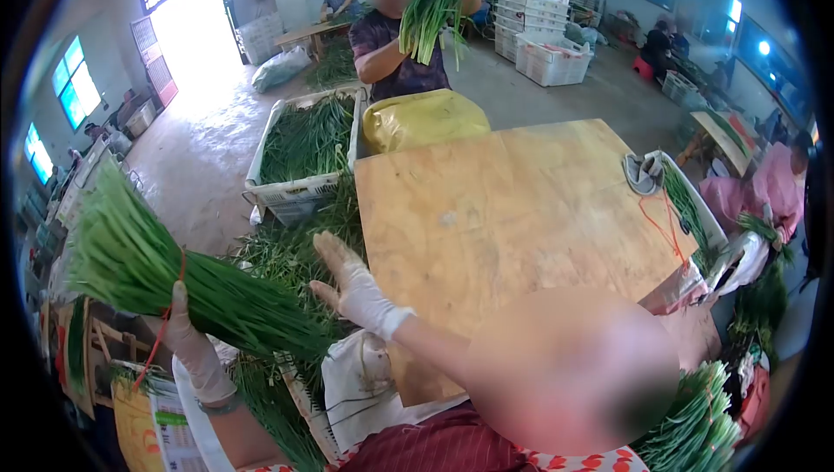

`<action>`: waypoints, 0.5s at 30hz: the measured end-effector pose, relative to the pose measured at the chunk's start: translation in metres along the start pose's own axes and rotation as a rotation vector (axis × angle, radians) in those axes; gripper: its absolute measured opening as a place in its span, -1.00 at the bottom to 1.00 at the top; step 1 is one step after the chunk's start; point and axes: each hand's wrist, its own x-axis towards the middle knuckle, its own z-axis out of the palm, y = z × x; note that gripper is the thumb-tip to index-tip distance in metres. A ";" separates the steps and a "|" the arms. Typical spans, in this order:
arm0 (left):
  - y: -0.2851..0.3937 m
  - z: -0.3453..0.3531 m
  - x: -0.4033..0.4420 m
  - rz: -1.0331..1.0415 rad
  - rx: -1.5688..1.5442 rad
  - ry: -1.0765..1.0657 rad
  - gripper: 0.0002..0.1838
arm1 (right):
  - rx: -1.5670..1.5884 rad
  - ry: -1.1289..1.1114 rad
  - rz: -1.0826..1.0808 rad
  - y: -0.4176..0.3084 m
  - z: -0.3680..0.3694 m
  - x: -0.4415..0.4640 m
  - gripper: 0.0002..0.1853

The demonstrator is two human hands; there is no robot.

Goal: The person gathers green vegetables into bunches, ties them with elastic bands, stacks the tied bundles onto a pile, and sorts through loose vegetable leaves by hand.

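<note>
My left hand [193, 346], in a pale glove, grips a large bundle of long green stalks [208, 285] from below. A red tie [182, 265] circles the bundle, and a red strand hangs beside my fingers. The stalks slant across the left side, one end up at the left, the other down towards the middle. My right hand [354, 285], also gloved, is open, fingers spread, between the bundle and the wooden board [504, 211]; it holds nothing. Loose greens [287, 250] lie behind and under the bundle.
Across the board a person [404, 46] holds up green stalks [434, 7] beside a yellow sack [426, 120]. A white crate [300, 185] of greens stands left of the sack. Grey gloves [643, 175] lie at the board's right edge. A person in pink [764, 185] is at the right.
</note>
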 end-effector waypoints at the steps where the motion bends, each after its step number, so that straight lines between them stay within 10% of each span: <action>1: 0.003 -0.001 0.001 -0.020 -0.062 -0.029 -0.46 | -0.029 0.020 -0.071 -0.012 -0.023 -0.003 -0.20; 8: 0.040 0.100 -0.017 -0.004 -0.075 -0.419 -0.41 | -0.178 0.041 -0.044 -0.052 -0.154 -0.058 -0.23; 15: -0.026 0.222 -0.153 0.524 0.765 -1.186 -0.04 | -0.359 0.108 0.431 -0.044 -0.215 -0.195 -0.51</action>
